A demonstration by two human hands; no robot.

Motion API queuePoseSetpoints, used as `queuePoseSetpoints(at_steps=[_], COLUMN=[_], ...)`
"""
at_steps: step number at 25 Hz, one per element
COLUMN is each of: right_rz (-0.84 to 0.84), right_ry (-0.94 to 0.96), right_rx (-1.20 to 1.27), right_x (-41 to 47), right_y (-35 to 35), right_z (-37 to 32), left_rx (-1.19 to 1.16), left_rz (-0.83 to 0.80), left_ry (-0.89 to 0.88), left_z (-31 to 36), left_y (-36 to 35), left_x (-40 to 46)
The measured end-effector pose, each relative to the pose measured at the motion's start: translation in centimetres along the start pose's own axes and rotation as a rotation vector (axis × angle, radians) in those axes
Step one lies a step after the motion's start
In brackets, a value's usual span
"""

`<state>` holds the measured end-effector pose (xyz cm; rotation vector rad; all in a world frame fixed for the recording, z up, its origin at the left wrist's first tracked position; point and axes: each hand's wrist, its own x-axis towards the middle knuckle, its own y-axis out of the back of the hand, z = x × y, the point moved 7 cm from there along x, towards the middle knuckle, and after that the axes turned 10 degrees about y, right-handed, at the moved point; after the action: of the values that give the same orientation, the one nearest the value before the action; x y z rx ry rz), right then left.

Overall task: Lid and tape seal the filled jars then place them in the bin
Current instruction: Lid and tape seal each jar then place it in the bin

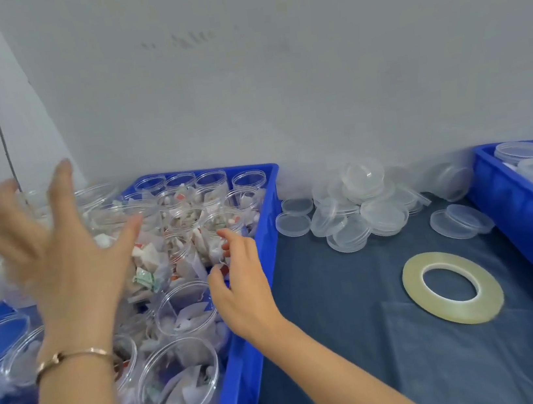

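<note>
From the head camera, both hands are over the left bin [256,237], which is blue and full of clear jars [181,385] stuffed with small wrapped pieces.

The left hand [59,244] is raised above the bin with the fingers spread wide and straight; it holds nothing. It looks blurred. Jars lie just under the palm and behind the fingers, some upright and some tipped on the side. A thin bracelet [74,357] is on this wrist.

The right hand [242,284] is lower, near the right wall of the same bin. Its fingers are loosely bent and the tips come close to one jar [224,225], but I cannot tell if they touch it; nothing is gripped.

To the right of this hand, on the dark cloth [344,328], lies a flat tape roll [453,287], well apart from it. Beyond the roll, by the wall, is a heap of clear lids [362,209]. At the far right stands a second bin [529,233] with lidded jars [521,150] inside.
</note>
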<state>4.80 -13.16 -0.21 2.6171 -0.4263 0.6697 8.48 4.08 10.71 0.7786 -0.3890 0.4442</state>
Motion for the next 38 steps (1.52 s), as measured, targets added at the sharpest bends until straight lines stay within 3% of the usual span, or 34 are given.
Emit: queuePoseSetpoints(at_steps=[2, 4, 11, 16, 20, 23, 27, 33, 36, 38], right_rz=[-0.011, -0.021, -0.013, 0.025, 0.196, 0.268, 0.23, -0.061, 0.162, 0.179], right_ry=[0.011, 0.036, 0.064, 0.087, 0.046, -0.014, -0.086, -0.136, -0.2, -0.312], right_rx=[-0.057, -0.11, -0.161, -0.006, 0.161, -0.004, -0.196, 0.053, -0.126, -0.385], right_x=[0.0, 0.0, 0.0, 0.2, 0.2, -1.8, -6.5, -8.3, -6.5, -4.5], right_y=[-0.4, -0.7, -0.9, 0.0, 5.0, 10.4, 15.2, 18.6, 23.3, 25.4], right_z=[-0.3, -0.5, -0.6, -1.3, 0.3, 3.8, 7.5, 11.5, 14.0, 15.9], left_rx=[0.2, 0.222, -0.136, -0.404, -0.515, -0.562, -0.662, -0.897, -0.954, -0.98], left_rz=[-0.07, -0.073, -0.029, -0.009, -0.07, -0.18, -0.424, -0.843, -0.894, -0.89], left_ry=[-0.027, -0.065, -0.147, -0.194, -0.321, -0.364, -0.223, 0.126, 0.165, 0.177], left_z=[0.0, 0.2, 2.2, 5.4, 10.0, 12.4, 12.1, 9.5, 9.2, 8.8], left_y=[-2.0, -3.7, -5.6, -4.8, -6.1, -9.3, -15.4, -23.9, -26.1, -26.8], left_x=[0.3, 0.1, -2.3, -4.0, -8.0, -12.4, -17.7, -21.2, -22.3, -22.6])
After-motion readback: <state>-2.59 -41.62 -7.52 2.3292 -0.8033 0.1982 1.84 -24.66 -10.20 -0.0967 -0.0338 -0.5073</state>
